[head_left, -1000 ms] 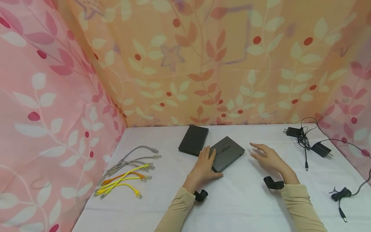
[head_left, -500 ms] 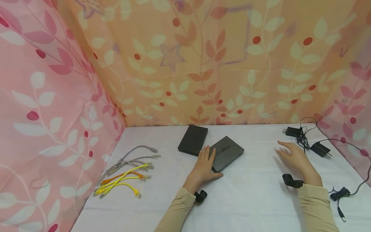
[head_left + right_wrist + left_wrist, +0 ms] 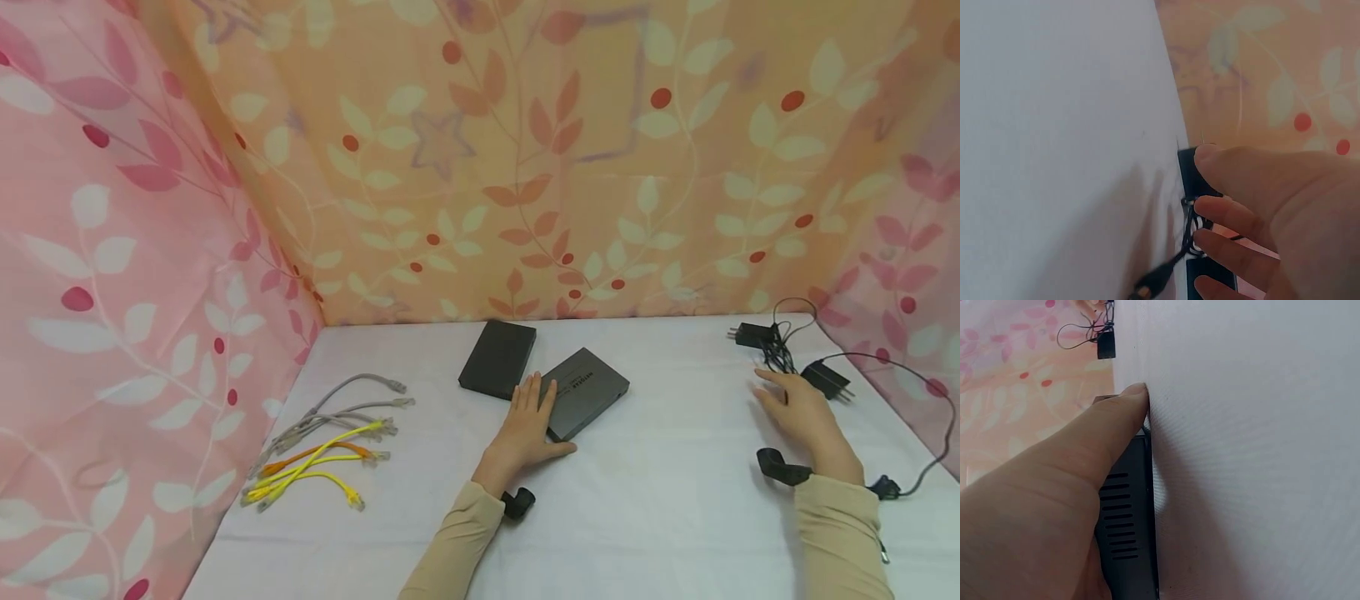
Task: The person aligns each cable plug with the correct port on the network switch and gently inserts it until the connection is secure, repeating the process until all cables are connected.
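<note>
A grey NETGEAR box, likely a network switch (image 3: 588,390), lies at an angle on the white-covered table. My left hand (image 3: 523,435) rests at its near left corner with fingers extended and thumb spread along the front. In the left wrist view the thumb lies beside the box's slotted side (image 3: 1119,519). My right hand (image 3: 813,421) is at the right, its loosely spread fingers beside two black power adapters (image 3: 825,380) and their bundled cord. In the right wrist view the thumb and fingertips overlap one adapter (image 3: 1192,172) and the cord (image 3: 1194,234), holding nothing.
A flat black box (image 3: 497,358) lies behind the switch, near its left corner. Grey, yellow and orange network cables (image 3: 322,462) lie bunched on the left. A cord bundle (image 3: 885,487) is partly hidden by the right sleeve. Patterned cloth walls (image 3: 525,167) border the table.
My right hand has moved right, from beside the switch to the power adapters. My left hand has stayed on the switch, and the head view has shifted slightly.
</note>
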The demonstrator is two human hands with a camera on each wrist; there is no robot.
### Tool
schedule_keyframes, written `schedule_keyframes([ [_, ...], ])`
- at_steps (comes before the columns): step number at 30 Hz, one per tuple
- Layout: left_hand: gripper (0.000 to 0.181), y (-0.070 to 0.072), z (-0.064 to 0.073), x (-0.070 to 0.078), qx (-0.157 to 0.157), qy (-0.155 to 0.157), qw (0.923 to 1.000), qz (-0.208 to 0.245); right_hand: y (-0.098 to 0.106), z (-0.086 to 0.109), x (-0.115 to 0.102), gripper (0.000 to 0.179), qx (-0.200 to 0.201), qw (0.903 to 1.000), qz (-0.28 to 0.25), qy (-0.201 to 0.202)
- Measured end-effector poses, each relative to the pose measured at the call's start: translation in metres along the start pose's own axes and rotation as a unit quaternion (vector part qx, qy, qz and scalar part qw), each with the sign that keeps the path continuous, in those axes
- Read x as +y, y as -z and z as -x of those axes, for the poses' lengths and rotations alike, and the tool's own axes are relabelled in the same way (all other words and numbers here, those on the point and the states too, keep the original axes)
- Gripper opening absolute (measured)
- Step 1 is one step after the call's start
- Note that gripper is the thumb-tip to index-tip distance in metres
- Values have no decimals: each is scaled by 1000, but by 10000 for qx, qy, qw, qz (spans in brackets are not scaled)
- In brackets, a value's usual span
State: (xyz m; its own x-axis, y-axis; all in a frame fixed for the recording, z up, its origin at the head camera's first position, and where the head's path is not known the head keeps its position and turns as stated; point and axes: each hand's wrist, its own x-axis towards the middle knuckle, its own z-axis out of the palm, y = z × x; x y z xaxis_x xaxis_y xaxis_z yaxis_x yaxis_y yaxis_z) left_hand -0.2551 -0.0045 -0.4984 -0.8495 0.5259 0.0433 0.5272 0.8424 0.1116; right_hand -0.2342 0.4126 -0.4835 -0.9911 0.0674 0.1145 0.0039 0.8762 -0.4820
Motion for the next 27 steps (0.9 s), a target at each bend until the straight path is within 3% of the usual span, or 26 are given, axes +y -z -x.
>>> schedule_keyframes([
  [8, 104, -2, -1, -1, -107, 45, 9999, -20, 7, 4, 12, 41, 68, 9996, 66, -259],
  [15, 104, -4, -2, -1, -77, 25, 9999, -62, 5, 7, 20, 55, -49, 9995, 75, -297],
  [27, 103, -1, -2, -2, -130, 10, 9999, 92, -5, 4, 24, 33, -24, 9989, 278, 387],
])
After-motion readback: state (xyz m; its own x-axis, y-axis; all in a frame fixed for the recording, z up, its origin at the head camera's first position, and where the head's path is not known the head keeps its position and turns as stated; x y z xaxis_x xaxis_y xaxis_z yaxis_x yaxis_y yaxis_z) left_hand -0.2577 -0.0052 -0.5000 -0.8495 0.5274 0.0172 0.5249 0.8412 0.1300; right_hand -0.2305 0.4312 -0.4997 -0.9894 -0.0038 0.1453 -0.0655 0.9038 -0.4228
